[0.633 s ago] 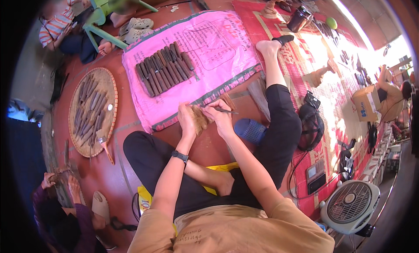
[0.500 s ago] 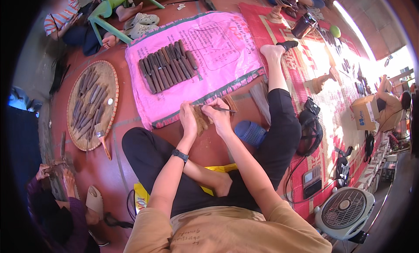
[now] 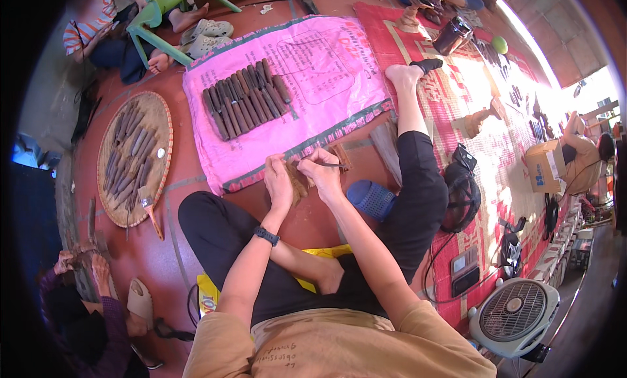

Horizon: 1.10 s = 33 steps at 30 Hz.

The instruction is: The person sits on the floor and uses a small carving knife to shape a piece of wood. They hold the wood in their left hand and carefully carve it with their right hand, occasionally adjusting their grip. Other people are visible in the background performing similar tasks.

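Just in front of my crossed legs, both hands are close together over a tan-brown piece [image 3: 300,190] that looks like wood. My left hand [image 3: 278,184] is closed on its left side. My right hand [image 3: 323,175] pinches a thin dark pen-like tool [image 3: 337,165] over the piece; its working tip is hidden by the fingers. Beyond my hands lies a pink printed sack [image 3: 320,64], with rows of dark brown rods or handles [image 3: 243,104] laid side by side on it.
At the left, a round woven tray [image 3: 104,182] bears more brown rods and a flat brush [image 3: 151,212]. A blue plastic basket [image 3: 371,200] stands by my right knee. A grey fan [image 3: 514,309] is at lower right. Other people sit around, one's hands [image 3: 100,271] working at lower left.
The whole view has shifted slightly to the left. My hands keep their hold on the brown piece and the thin tool, with only small movement of the right fingers.
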Tool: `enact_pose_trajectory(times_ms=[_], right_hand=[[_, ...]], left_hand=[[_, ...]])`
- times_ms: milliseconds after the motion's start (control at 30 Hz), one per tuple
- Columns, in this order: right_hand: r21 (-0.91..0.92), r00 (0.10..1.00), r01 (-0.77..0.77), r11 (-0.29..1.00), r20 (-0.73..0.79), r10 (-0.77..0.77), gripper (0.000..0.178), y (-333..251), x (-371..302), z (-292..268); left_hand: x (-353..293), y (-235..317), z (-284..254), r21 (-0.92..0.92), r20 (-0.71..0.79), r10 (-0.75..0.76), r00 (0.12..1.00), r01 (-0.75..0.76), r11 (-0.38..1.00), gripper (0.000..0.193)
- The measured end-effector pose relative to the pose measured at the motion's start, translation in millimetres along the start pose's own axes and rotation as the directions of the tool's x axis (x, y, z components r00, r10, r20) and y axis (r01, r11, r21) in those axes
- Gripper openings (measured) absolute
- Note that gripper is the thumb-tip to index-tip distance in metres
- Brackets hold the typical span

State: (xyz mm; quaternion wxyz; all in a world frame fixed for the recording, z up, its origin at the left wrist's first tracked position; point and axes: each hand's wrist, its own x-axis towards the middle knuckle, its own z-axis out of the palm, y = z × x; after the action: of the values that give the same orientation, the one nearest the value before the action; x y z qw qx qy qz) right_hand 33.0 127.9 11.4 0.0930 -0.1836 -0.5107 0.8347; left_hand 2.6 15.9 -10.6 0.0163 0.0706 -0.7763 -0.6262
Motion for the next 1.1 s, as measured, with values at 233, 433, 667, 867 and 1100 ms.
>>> enact_pose_trajectory(times_ms=[233,433,667,867,1100], right_hand=[[0.055,0.996,0.069,0.996,-0.068,-0.066,0.020,-2,-9,11],[0.087,0.988,0.142,0.986,-0.070,-0.137,0.018,6,-9,1],[-0.150,0.942,0.314,0.937,-0.072,-0.327,0.018,34,0,-8],[0.032,0.992,0.095,0.995,-0.088,-0.092,0.023,9,-10,3],[0.035,0.976,0.215,0.976,-0.045,-0.213,0.024,19,-3,-3]], left_hand=[[5,-13,-4,0.028,0.049,0.076,0.996,-0.077,0.997,0.037],[-2,11,-1,-0.143,0.110,-0.078,0.991,0.093,0.985,0.035],[12,-35,4,-0.143,0.161,-0.089,0.983,0.113,0.983,0.045],[4,0,-6,-0.089,0.141,-0.085,0.986,0.098,0.991,0.041],[3,-4,-5,0.013,0.145,0.042,0.989,-0.045,0.999,0.042]])
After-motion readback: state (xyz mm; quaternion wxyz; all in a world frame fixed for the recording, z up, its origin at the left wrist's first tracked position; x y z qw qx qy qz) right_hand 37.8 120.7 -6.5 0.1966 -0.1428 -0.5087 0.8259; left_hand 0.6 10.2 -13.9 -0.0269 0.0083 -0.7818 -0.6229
